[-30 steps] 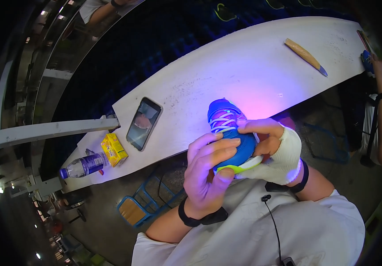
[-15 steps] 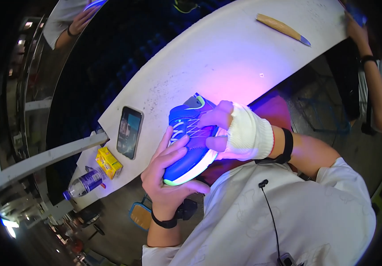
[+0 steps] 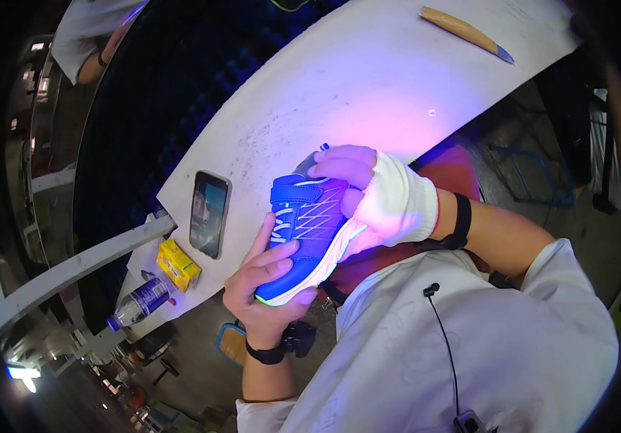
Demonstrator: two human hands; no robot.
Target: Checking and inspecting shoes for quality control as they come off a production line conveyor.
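Note:
A blue sneaker [image 3: 309, 220] with white laces, a strap and a pale sole is held up in front of me, tilted, lit by violet light. My left hand [image 3: 261, 278] grips its toe end, fingers over the upper and thumb by the sole. My right hand [image 3: 372, 191], in a white glove that leaves the fingers bare, is closed around the heel and collar. Its fingers lie along the shoe's opening and near side. The palm side of the right hand is hidden.
On the white table [image 3: 282, 108] lie a smartphone [image 3: 209, 214], a yellow carton [image 3: 178, 265], a bottle [image 3: 139, 303] and a wooden-handled knife [image 3: 467, 33]. A pale metal bar [image 3: 83, 268] crosses at left. Other people's arms show at upper left and right.
My right hand has moved from the shoe's side up to its heel and collar. The sneaker has turned slightly, showing more of its strap and side. The left hand keeps the toe.

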